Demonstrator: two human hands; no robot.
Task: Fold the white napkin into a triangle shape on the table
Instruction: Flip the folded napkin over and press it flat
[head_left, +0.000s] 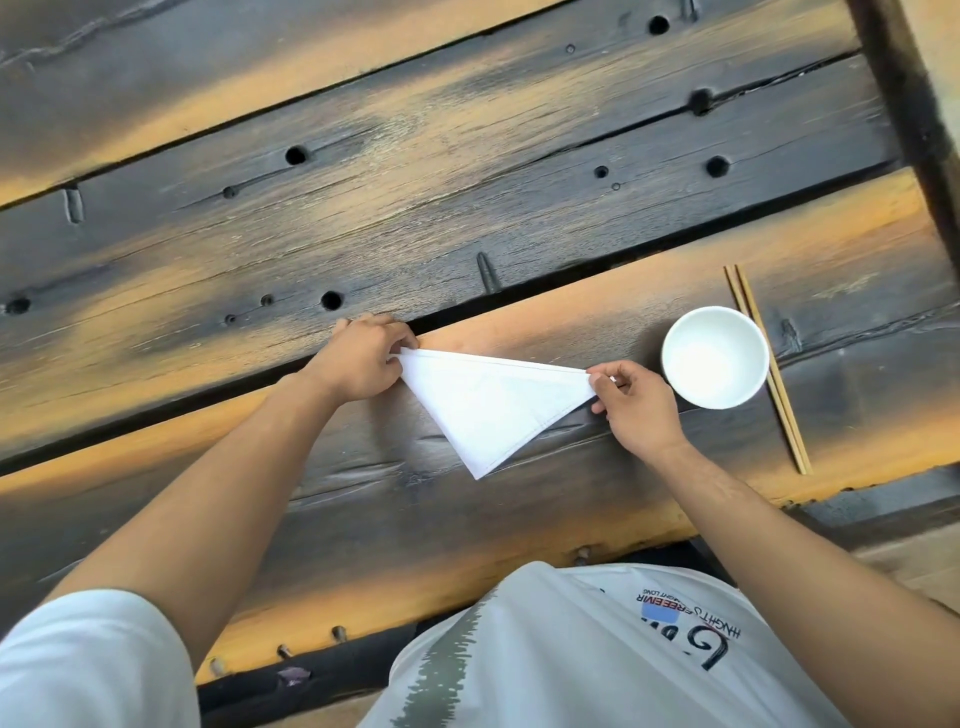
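The white napkin (488, 402) lies on the dark wooden table (363, 208) as a triangle, its long edge away from me and its point toward me. My left hand (361, 361) pinches the napkin's left corner between thumb and fingers. My right hand (636, 402) pinches the right corner the same way. Both corners look slightly lifted off the wood, and stitching shows along the napkin's lower right edge.
A white bowl (715, 356) stands just right of my right hand. A pair of wooden chopsticks (769, 369) lies behind and beside the bowl, running toward the table's near edge. Gaps and holes mark the planks. The table's near edge is by my shirt.
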